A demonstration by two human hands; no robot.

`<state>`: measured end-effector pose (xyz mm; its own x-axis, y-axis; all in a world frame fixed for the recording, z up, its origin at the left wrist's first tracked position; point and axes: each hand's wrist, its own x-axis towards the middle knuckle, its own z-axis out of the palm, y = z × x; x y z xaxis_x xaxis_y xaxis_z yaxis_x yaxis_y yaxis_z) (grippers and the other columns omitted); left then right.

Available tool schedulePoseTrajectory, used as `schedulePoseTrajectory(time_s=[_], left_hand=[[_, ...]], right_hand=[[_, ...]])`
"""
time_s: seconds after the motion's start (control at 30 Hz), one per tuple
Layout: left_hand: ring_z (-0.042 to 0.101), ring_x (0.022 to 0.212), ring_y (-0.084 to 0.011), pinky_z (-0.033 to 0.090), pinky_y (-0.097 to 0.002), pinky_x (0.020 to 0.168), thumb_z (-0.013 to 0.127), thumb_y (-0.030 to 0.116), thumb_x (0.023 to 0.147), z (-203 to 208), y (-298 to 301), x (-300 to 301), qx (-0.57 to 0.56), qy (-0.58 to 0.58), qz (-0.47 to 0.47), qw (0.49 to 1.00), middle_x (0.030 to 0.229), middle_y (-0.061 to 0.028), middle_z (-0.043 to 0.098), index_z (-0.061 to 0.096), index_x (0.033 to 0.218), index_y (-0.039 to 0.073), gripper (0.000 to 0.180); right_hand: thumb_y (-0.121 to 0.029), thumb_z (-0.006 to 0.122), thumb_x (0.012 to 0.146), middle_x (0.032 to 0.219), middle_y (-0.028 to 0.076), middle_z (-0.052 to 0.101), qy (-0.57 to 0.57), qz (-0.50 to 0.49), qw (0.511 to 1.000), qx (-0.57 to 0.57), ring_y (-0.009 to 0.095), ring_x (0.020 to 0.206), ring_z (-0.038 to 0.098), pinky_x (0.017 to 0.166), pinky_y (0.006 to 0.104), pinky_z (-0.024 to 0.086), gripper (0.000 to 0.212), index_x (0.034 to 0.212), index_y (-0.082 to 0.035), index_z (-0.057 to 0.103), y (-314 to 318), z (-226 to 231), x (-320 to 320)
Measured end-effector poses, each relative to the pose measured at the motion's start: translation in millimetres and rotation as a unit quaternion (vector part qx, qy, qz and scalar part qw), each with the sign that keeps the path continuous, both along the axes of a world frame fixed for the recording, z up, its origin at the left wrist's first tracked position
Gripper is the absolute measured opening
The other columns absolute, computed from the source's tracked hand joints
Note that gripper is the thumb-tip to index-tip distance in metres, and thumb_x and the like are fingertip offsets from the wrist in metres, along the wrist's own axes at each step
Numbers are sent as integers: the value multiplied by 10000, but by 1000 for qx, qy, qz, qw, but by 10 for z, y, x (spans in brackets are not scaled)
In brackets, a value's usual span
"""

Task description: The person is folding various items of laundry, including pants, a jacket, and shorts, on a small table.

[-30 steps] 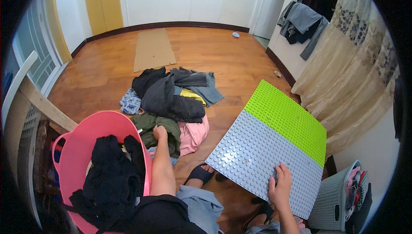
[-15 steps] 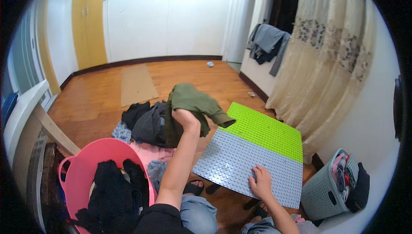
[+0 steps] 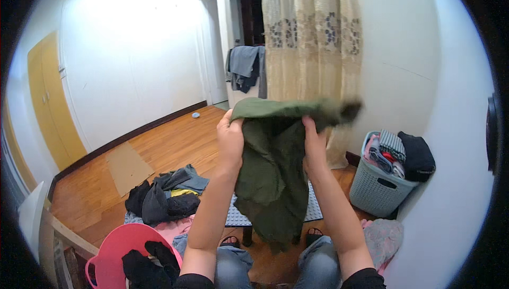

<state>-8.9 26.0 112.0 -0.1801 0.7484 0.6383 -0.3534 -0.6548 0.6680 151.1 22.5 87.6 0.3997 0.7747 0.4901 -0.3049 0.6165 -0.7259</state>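
I have the dark olive-green cloth garment [image 3: 273, 172] lifted in front of my chest, above my knees, with my left hand [image 3: 231, 136] pinching its top edge on one side and my right hand [image 3: 314, 143] gripping the other; both sets of fingers are clenched on the fabric, and the body of it hangs down between my forearms in a loose, crumpled drop. To do this well, I judge I should keep the two grips level and spread apart so the top edge pulls taut and the folds fall out, and I should find the true corners or shoulders before going further, since one end flops over past my right hand and looks blurred, so I cannot tell which part of the garment that is. Behind the hanging cloth lies the flat grey studded board [image 3: 313, 209], low over the wooden floor [image 3: 175, 146]. To my right the pale grey slotted plastic laundry basket [image 3: 377, 188] stands against the wall, packed with folded pieces, a striped one, pink and red ones, and a black bundle on its rim. At my lower left the round pink plastic tub [image 3: 114, 246] holds dark black clothing. Beyond it a loose heap of dark and grey clothes [image 3: 161, 196] lies on the floor.
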Motion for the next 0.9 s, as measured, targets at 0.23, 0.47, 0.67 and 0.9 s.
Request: schedulePoseTrajectory(time_s=[0.23, 0.47, 0.67, 0.9], left_hand=[[562, 845, -149, 440, -258, 742, 431, 132, 872, -8, -154, 267, -147, 16, -180, 972, 934, -75, 605, 586, 962, -7, 227], [567, 839, -165, 448, -277, 738, 413, 118, 874, 45, -200, 286, -115, -11, -144, 983, 929, -96, 596, 571, 942, -17, 219], [562, 850, -192, 442, -302, 751, 407, 100, 867, 277, -213, 264, -90, -94, -107, 986, 940, -103, 586, 557, 959, -22, 215], [542, 884, -211, 433, -330, 773, 449, 137, 865, 219, -109, -84, -91, -135, 6, 987, 1000, -104, 568, 520, 1053, -10, 249]], right_hand=[[-134, 545, 841, 876, 66, 612, 20, 83, 996, 4, 111, 778, 565, 703, 218, 440, 263, 1050, 25, 533, -165, 229, 190], [-194, 669, 751, 980, 104, 573, -232, 43, 971, 28, 143, 882, 544, 783, 268, 433, 478, 1109, 43, 460, -416, 247, 124], [-123, 635, 770, 1033, 84, 569, -207, 249, 944, -58, 155, 925, 538, 822, 290, 417, 406, 1111, 27, 476, -365, 196, 194], [-97, 581, 798, 870, 95, 621, -67, 67, 986, -139, 193, 744, 573, 674, 323, 443, 200, 956, 26, 581, -131, 105, 501]])
